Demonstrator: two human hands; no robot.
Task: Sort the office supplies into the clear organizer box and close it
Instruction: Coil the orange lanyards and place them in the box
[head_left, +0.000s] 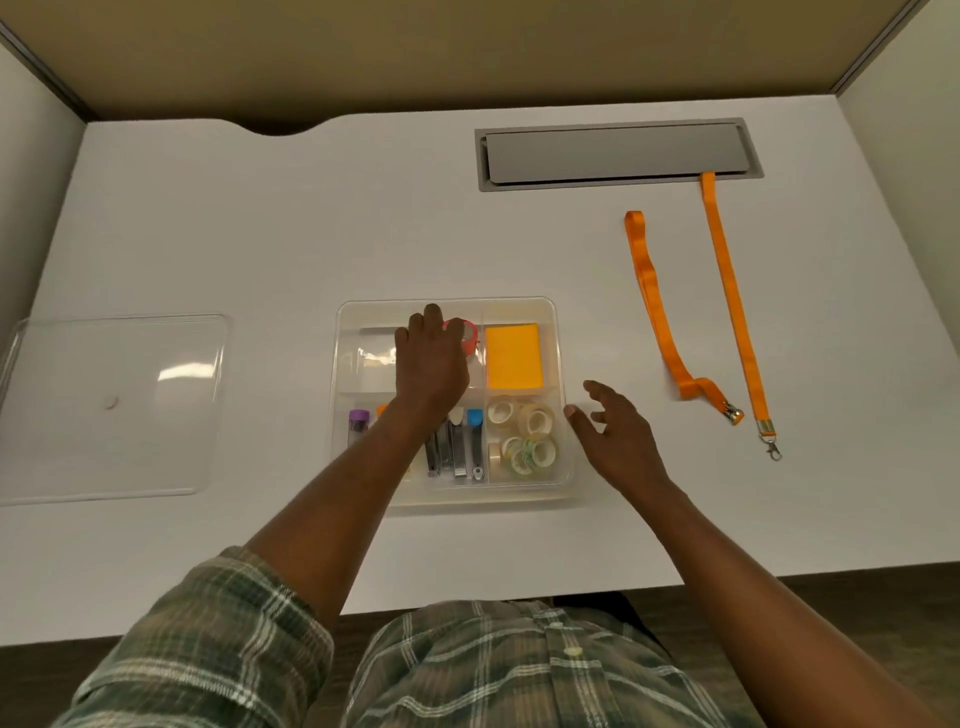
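Open clear organizer box (448, 304), lid (114, 405) flat leftward, orange lanyards (734, 301) rightward, perhaps pink tape (470, 339) inside

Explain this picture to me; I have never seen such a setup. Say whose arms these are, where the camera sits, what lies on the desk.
There is no machine here: a person wears a camera on the head, looking down at both arms. On the desk stands a clear divided box holding orange sticky notes, tape rolls, small metal tools and a purple-capped tube. Its lid lies to the left. Two orange lanyards lie to the right. The left hand curls its fingers round a pink roll in the box; the right hand hovers open, holding nothing.
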